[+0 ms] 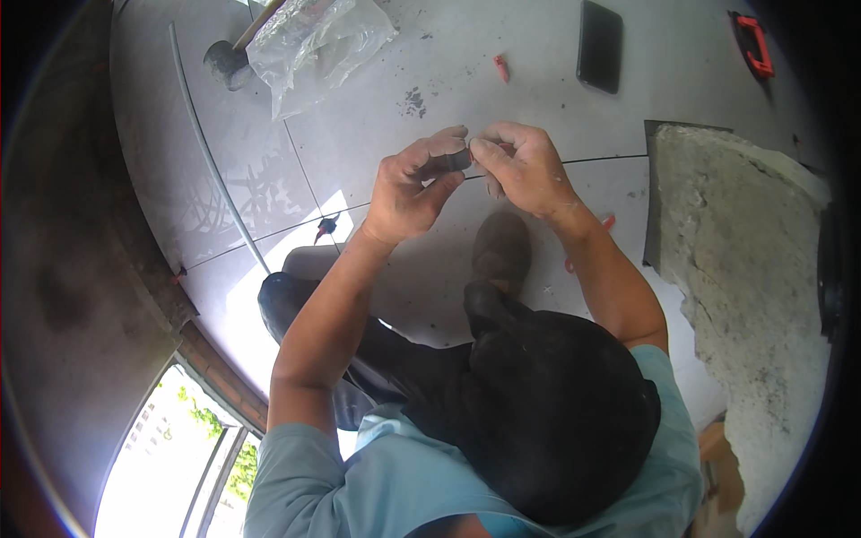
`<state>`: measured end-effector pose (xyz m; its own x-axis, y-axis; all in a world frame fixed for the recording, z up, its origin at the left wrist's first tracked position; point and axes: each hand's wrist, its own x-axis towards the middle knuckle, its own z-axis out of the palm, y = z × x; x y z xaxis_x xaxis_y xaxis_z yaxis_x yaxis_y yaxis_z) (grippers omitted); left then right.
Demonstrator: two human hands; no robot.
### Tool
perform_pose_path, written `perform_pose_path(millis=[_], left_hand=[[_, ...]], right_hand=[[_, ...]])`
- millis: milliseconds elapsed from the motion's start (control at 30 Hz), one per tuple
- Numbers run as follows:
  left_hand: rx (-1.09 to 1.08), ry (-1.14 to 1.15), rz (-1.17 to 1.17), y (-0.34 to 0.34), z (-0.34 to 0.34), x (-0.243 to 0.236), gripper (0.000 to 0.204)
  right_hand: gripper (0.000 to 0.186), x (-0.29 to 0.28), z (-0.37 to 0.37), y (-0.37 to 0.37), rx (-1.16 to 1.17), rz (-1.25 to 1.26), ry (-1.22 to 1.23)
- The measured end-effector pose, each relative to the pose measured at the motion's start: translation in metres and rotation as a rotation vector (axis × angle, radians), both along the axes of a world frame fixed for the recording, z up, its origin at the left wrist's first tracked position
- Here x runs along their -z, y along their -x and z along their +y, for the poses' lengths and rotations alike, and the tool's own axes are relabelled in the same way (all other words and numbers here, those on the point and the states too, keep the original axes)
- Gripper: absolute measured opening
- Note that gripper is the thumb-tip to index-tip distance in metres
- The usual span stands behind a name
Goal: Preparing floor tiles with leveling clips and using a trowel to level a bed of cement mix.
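Both hands are raised over the grey tiled floor, their fingertips almost meeting. Between the thumb and fingers of my left hand is a small dark cylindrical piece, its end turned toward the right hand. My right hand is closed in a pinch at that end, and a bit of red shows by its fingertips; the rest of this small red piece is hidden. Dust coats the fingers of both hands. Beyond them a small red plastic piece lies on the tiles.
A black mallet head sits beside a clear plastic bag. Left runs a thin grey tube, with a red-and-black clip nearby. A phone and a red-handled tool lie far right, above a rough concrete slab.
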<state>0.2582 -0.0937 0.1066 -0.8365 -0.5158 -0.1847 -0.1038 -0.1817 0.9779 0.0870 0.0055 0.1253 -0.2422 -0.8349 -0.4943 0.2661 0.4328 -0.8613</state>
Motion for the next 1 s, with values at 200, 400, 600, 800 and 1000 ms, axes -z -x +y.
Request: perform_pose_path(millis=[200, 400, 600, 800, 1000], left_hand=[[-0.04, -0.067, -0.033, -0.003, -0.002, -0.001, 0.042], [-0.092, -0.302, -0.057, 0.007, -0.006, -0.017, 0.033], [-0.077, -0.049, 0.078, 0.004, -0.002, -0.008, 0.036], [-0.044, 0.105, 0.127, 0.004, -0.002, -0.007, 0.041], [-0.328, -0.266, 0.215, 0.013, 0.001, -0.02, 0.064]], right_hand=[[0.01, -0.006, 0.003, 0.004, -0.116, 0.237, 0.116], [0.012, 0.0, 0.004, 0.003, -0.079, 0.685, 0.447], [0.014, -0.004, 0.003, 0.001, -0.077, 0.562, 0.345], [0.019, 0.005, 0.008, -0.006, -0.006, 0.157, 0.131], [0.019, -0.005, 0.003, -0.008, 0.021, 0.27, 0.281]])
